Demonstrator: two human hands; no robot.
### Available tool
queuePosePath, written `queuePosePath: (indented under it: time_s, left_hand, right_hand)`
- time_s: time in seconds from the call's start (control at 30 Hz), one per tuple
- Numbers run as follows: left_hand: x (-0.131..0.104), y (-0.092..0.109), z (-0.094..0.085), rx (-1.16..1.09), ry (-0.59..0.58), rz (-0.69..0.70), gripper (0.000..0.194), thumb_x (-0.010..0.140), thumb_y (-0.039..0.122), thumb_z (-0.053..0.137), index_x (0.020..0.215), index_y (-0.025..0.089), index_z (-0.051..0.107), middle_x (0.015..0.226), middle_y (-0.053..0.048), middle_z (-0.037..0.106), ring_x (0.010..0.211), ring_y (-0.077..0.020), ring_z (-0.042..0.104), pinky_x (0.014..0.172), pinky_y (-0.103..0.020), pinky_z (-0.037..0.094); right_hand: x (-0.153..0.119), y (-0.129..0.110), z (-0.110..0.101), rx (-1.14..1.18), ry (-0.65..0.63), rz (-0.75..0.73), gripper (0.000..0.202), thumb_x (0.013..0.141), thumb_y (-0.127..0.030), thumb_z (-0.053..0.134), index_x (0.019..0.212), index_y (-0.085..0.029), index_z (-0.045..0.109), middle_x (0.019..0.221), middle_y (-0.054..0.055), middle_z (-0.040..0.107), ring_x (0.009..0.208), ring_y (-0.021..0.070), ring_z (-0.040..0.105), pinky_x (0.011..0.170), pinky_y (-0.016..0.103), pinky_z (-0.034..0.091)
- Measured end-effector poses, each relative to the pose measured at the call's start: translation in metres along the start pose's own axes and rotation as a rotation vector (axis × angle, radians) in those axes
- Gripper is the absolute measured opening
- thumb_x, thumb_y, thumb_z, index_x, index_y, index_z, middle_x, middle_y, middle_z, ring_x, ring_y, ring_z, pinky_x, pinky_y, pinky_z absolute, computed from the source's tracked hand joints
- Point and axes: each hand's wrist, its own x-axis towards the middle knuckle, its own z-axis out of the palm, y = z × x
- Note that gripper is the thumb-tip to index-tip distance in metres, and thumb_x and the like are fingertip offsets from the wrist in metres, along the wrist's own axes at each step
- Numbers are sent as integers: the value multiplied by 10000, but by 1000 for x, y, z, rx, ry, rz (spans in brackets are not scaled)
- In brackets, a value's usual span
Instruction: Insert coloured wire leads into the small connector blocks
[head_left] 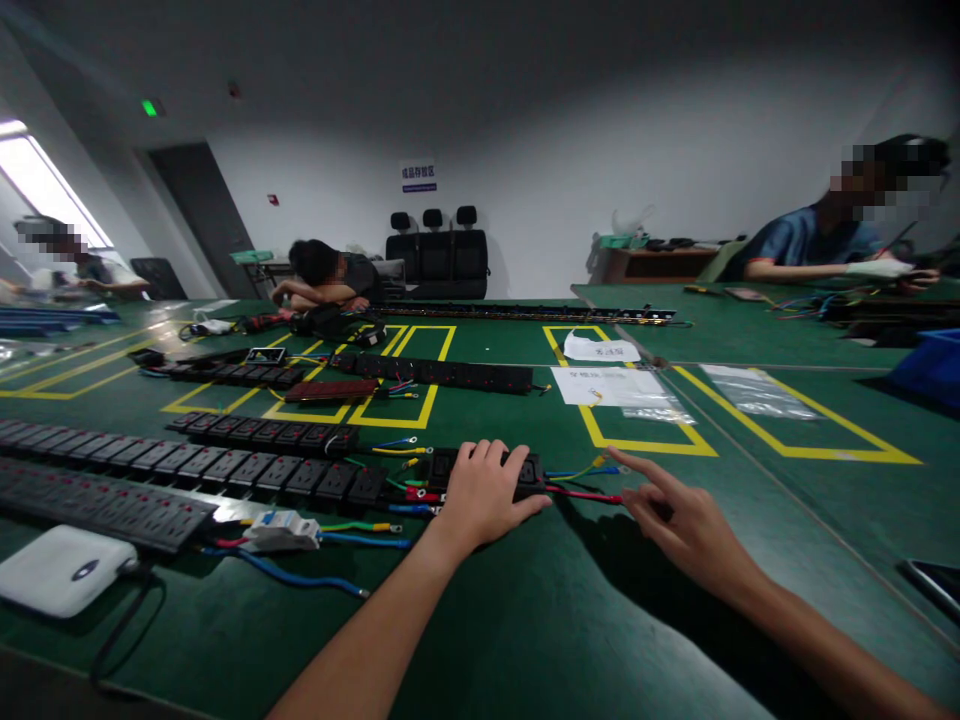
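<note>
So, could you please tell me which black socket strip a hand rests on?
The short black strip under the left hand, nearest the right hand; no hand touches the others.

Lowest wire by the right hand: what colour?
That wire is red; it shows in the head view.

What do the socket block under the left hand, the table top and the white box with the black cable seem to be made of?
Socket block: probably plastic, black, with moulded openings. Table top: green, smooth, softly shiny, perhaps a rubber or vinyl covering. White box: likely plastic, glossy, with rounded corners.
</note>
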Motion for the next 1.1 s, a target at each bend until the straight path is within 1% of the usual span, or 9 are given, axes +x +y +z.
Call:
queuePosePath:
  time_s: [0.2, 0.3, 0.47, 0.6, 0.7, 0.83, 0.93, 1.0, 1.1]
  left_hand:
    - [-1, 1, 0, 11, 10, 5, 709, 920, 737, 532, 1387, 205, 568, 1168, -122, 652, 1092, -320, 586, 941, -459, 419]
    - [-1, 1, 0, 13, 16, 7, 711, 918, 738, 535, 1387, 205, 567, 1165, -122, 652, 1089, -321, 586, 938, -458, 420]
    - [0, 1, -2, 11, 9, 7, 704, 925, 734, 526, 1388, 206, 568, 1155, -121, 653, 1085, -316, 586, 942, -451, 419]
    - [0, 2, -3, 11, 5, 7, 701, 927, 734, 523, 1385, 205, 569, 1154, -119, 650, 1081, -313, 583, 942, -448, 421]
    - [0, 1, -2, 9, 3, 7, 703, 929, 736, 516, 1386, 205, 569, 1160, -121, 648, 1084, -314, 580, 951, -451, 417]
    - [1, 0, -2, -6, -11, 7, 715, 930, 746, 496, 1392, 206, 566, 1165, -124, 647, 1085, -314, 578, 954, -452, 417]
    - [1, 0, -3, -3, -20, 4, 726, 934, 754, 476, 1403, 206, 560, 1170, -126, 645, 1088, -317, 577, 951, -452, 417]
    - [1, 0, -3, 4, -21, 5, 724, 936, 751, 474, 1408, 208, 557, 1172, -127, 643, 1092, -318, 576, 951, -451, 415]
    - [1, 0, -2, 8, -19, 7, 716, 934, 743, 490, 1405, 208, 558, 1172, -126, 643, 1092, -316, 575, 954, -447, 411]
  right_hand:
    - [-3, -6, 3, 44, -66, -58, 613, 1011, -406, 425, 1561, -136, 411, 571, -79, 469, 509, 127, 389, 531, 234, 344]
    - [-3, -4, 5, 33, -54, -67, 620, 1011, -392, 433, 1571, -130, 391, 572, -84, 447, 509, 126, 382, 533, 234, 348]
    - [-2, 0, 5, 0, -26, -50, 646, 1001, -394, 444, 1575, -105, 377, 560, -82, 468, 494, 130, 397, 529, 243, 353]
    - [-2, 0, 5, -15, -17, -23, 621, 987, -407, 442, 1534, -113, 439, 543, -79, 482, 479, 136, 422, 530, 254, 357]
    - [0, -1, 4, -41, 17, 42, 611, 957, -428, 454, 1478, -114, 511, 529, -70, 510, 463, 145, 457, 531, 271, 361]
    - [4, -3, 0, -17, 69, 185, 583, 902, -469, 475, 1339, -122, 642, 532, -32, 587, 492, 178, 551, 557, 295, 407]
    - [7, -3, -3, -1, 78, 261, 565, 882, -485, 465, 1232, -124, 722, 503, -8, 600, 490, 203, 575, 553, 313, 419]
    - [8, -2, -4, -38, 93, 291, 542, 878, -480, 451, 1155, -139, 768, 505, 9, 609, 492, 212, 580, 538, 315, 406]
    - [7, -1, -4, -159, 123, 323, 481, 874, -453, 447, 1049, -198, 815, 608, 42, 686, 551, 219, 617, 541, 308, 383]
